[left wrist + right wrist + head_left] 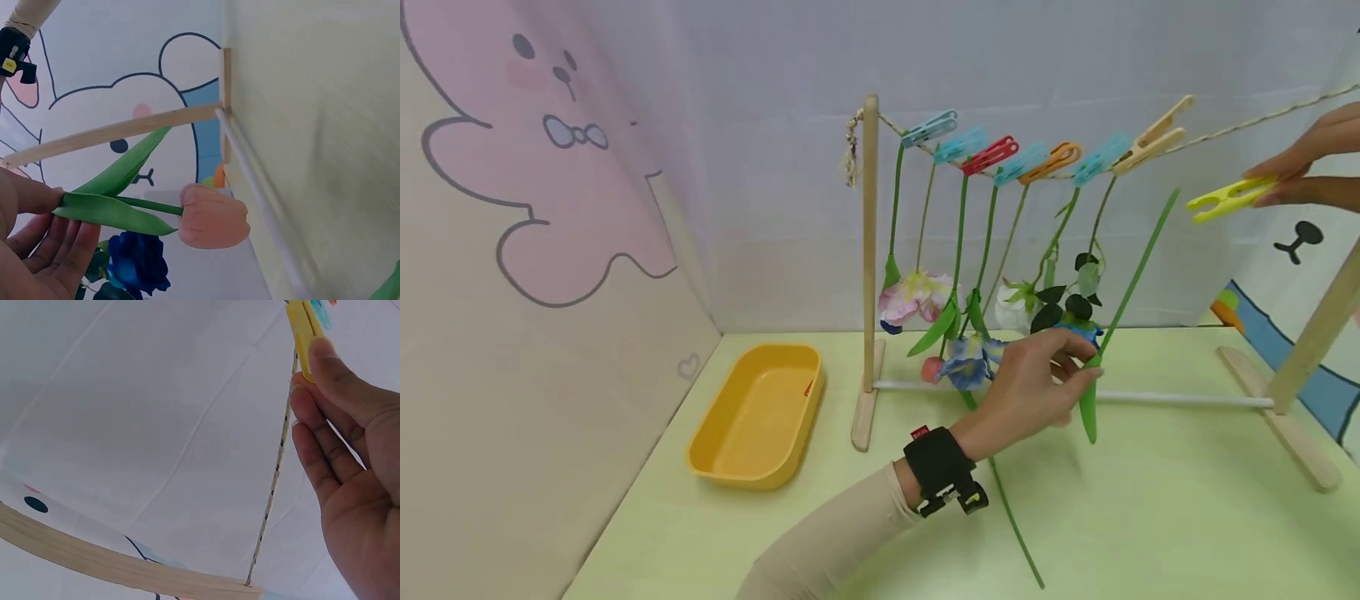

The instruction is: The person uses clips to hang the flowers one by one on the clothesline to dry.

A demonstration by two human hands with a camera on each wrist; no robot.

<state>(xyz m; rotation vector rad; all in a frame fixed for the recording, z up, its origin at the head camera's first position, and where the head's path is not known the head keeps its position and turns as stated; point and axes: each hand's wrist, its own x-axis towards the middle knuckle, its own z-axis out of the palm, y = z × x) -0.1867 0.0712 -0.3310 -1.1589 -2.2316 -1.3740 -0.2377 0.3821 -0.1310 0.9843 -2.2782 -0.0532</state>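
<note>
My left hand (1033,375) pinches an artificial tulip by its stem at the leaves. The bare green stem (1138,279) points up and leans right, below the rope (1262,121). In the left wrist view the pink tulip head (214,217) shows beyond two green leaves; in the head view it is hidden. At the right edge my right hand (1318,158) pinches a yellow clothespin (1225,198), just right of the stem's top and apart from it. Other artificial flowers, such as a blue rose (139,265), hang upside down from coloured clothespins (990,156) on the rope.
A wooden post (869,250) holds the rope's left end. A white rod (1180,400) runs low between the posts toward the right post (1317,333). The yellow tray (760,417) stands at left. Another green stem (1018,533) lies on the table beneath my left forearm.
</note>
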